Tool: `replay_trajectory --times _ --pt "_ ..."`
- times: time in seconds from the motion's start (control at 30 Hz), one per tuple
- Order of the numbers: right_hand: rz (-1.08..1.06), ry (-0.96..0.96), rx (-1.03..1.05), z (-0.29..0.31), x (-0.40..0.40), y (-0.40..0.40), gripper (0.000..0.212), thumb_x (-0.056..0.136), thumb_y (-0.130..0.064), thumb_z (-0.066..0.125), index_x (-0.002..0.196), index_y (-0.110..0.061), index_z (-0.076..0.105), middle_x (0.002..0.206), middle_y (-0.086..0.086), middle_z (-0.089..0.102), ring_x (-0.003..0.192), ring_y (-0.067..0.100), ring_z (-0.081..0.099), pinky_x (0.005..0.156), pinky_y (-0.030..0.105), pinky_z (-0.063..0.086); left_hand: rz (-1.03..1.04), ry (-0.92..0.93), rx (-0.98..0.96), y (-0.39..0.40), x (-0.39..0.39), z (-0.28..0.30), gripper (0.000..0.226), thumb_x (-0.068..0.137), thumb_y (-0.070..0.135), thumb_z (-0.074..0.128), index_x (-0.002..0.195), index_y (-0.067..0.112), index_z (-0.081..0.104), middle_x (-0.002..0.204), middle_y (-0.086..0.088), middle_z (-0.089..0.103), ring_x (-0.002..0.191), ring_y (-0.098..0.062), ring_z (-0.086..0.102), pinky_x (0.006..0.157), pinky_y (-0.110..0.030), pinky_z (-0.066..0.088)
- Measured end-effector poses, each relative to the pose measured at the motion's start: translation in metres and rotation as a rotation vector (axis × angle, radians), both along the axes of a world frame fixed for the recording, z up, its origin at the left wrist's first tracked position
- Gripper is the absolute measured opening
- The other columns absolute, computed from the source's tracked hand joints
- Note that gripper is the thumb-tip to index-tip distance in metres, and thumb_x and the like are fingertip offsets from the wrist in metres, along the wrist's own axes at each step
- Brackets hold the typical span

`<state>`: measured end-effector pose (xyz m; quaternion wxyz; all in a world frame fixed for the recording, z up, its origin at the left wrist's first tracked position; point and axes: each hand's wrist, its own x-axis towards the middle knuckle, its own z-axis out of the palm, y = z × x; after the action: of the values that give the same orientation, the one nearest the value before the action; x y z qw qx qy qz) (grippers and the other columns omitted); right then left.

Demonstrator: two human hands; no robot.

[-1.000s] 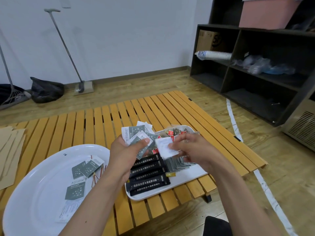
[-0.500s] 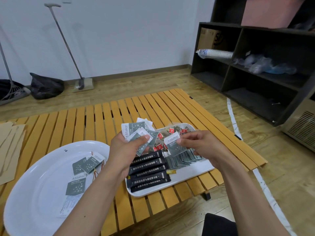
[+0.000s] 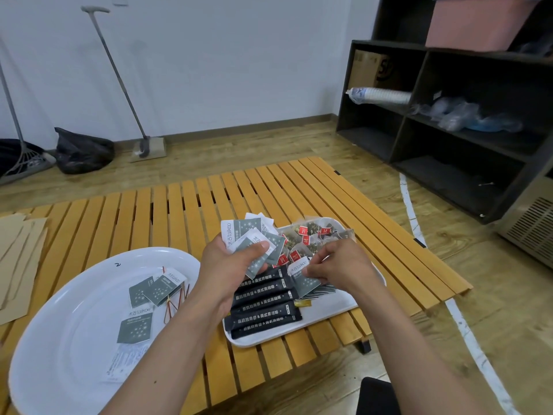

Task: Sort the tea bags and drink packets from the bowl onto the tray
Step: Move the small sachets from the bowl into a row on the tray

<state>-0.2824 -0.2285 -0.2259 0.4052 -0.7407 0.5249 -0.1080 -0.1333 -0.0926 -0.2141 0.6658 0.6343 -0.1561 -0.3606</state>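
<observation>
Far right: dark shelf unit (image 3: pixel 466 115), a pink bin (image 3: pixel 475 22) on top, a sleeve of paper cups (image 3: pixel 380 95) on one shelf. Centre: slatted wooden table (image 3: pixel 185 205). Near left on the table: wide white bowl (image 3: pixel 59 339), a few grey-green packets (image 3: pixel 140 319) lying inside, a red rubber band (image 3: pixel 175 304) beside them. Left edge of the table: brown paper sheets (image 3: pixel 18 259). Right of the bowl: white tray (image 3: pixel 338 310), black stick packets (image 3: pixel 263 307) laid in a row at its near left, tea bags with red tags (image 3: pixel 305 238) at its far end, a fanned row of grey packets mostly hidden under the right wrist. Far left by the wall: black bag (image 3: pixel 80 151), long-handled mop (image 3: pixel 125 82). Above the tray's left end: left hand (image 3: pixel 230 268), fingers and thumb clamped on a fan of grey-green packets (image 3: pixel 248 238), blocking part of the stick row. Over the tray's middle: right hand (image 3: pixel 341 265), fingertips pinched on a single grey packet (image 3: pixel 302 280), low over the tray, contact with it impossible to judge.
</observation>
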Motion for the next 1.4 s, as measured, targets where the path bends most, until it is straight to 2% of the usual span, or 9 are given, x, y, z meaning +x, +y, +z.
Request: replay_trajectory --times 0.2,0.37,0.47,0.73,0.83,1.0,1.13,1.3,1.4 --pt "0.02 0.112 -0.106 0.005 0.001 0.003 0.024 0.066 -0.036 0.094 0.073 -0.023 0.075 0.074 -0.008 0.074 0.075 0.012 0.071 0.078 0.041 0.062 -0.057 0.061 -0.002 -0.002 0.0 -0.003 0.038 0.082 0.005 0.081 0.115 0.012 0.063 0.097 -0.011 0.08 0.087 -0.033 0.078 0.084 -0.045 0.062" --pt "0.055 -0.4 -0.079 0.022 -0.001 0.013 0.019 0.085 -0.036 0.08 0.088 -0.018 0.079 0.072 -0.006 0.074 0.058 -0.004 0.064 0.052 0.009 0.044 -0.119 0.057 -0.003 -0.002 0.0 -0.003 0.038 0.084 0.004 0.079 0.118 0.011 0.063 0.101 -0.01 0.08 0.089 -0.032 0.078 0.086 -0.045 0.062" --pt "0.13 -0.523 0.054 0.024 0.004 0.021 0.02 0.081 -0.024 0.085 0.095 -0.013 0.078 0.086 0.005 0.078 0.07 0.011 0.073 0.059 0.011 0.049 -0.16 0.061 -0.005 -0.003 -0.001 -0.003 0.033 0.087 0.005 0.077 0.117 0.011 0.066 0.101 -0.01 0.08 0.09 -0.031 0.078 0.085 -0.043 0.061" --pt "0.191 -0.435 0.219 0.021 -0.01 0.005 0.01 0.09 -0.016 0.075 0.099 -0.012 0.076 0.098 0.008 0.077 0.072 0.008 0.065 0.059 0.022 0.051 -0.128 0.013 -0.001 -0.003 0.002 -0.004 0.029 0.088 0.009 0.077 0.115 0.014 0.067 0.098 -0.008 0.081 0.087 -0.031 0.076 0.084 -0.043 0.061" --pt "0.152 -0.434 0.164 0.022 -0.009 0.006 0.012 0.086 -0.021 0.08 0.092 -0.011 0.076 0.088 0.002 0.078 0.065 0.0 0.064 0.053 0.014 0.046 -0.132 -0.036 0.011 -0.005 -0.002 -0.005 0.03 0.087 0.01 0.078 0.116 0.015 0.068 0.098 -0.006 0.081 0.082 -0.028 0.076 0.08 -0.041 0.062" --pt "-0.082 -0.345 0.019 0.02 -0.022 -0.009 0.009 0.081 -0.019 0.082 0.086 -0.015 0.075 0.092 -0.003 0.077 0.077 0.012 0.068 0.062 0.029 0.05 -0.025 -0.037 0.013 -0.004 0.005 -0.003 0.032 0.089 0.01 0.076 0.119 0.013 0.065 0.096 -0.01 0.08 0.088 -0.033 0.078 0.071 -0.039 0.065" --pt "-0.051 -0.178 0.062 0.013 -0.021 -0.007 0.014 0.079 -0.018 0.084 0.082 -0.007 0.075 0.074 -0.004 0.072 0.057 0.006 0.06 0.052 0.024 0.048 -0.019 0.032 0.02 -0.004 0.005 -0.002 0.027 0.093 0.011 0.072 0.118 0.012 0.063 0.091 -0.009 0.081 0.093 -0.036 0.077 0.077 -0.042 0.064" --pt "-0.014 0.007 -0.01 0.006 -0.003 0.0 0.024 0.075 -0.032 0.089 0.08 -0.013 0.075 0.08 0.001 0.076 0.071 0.016 0.072 0.078 0.04 0.062 -0.041 0.092 0.025 -0.004 0.0 -0.001 0.018 0.097 0.013 0.068 0.115 0.01 0.065 0.104 -0.015 0.078 0.106 -0.041 0.072 0.085 -0.047 0.059" --pt "-0.02 0.071 -0.066 0.008 0.0 0.005 0.024 0.075 -0.033 0.089 0.079 -0.014 0.075 0.08 0.0 0.074 0.076 0.018 0.072 0.079 0.04 0.061 -0.041 0.156 0.01 -0.004 -0.001 0.0 0.021 0.099 0.011 0.064 0.119 0.005 0.062 0.108 -0.018 0.076 0.107 -0.043 0.071 0.075 -0.043 0.058"
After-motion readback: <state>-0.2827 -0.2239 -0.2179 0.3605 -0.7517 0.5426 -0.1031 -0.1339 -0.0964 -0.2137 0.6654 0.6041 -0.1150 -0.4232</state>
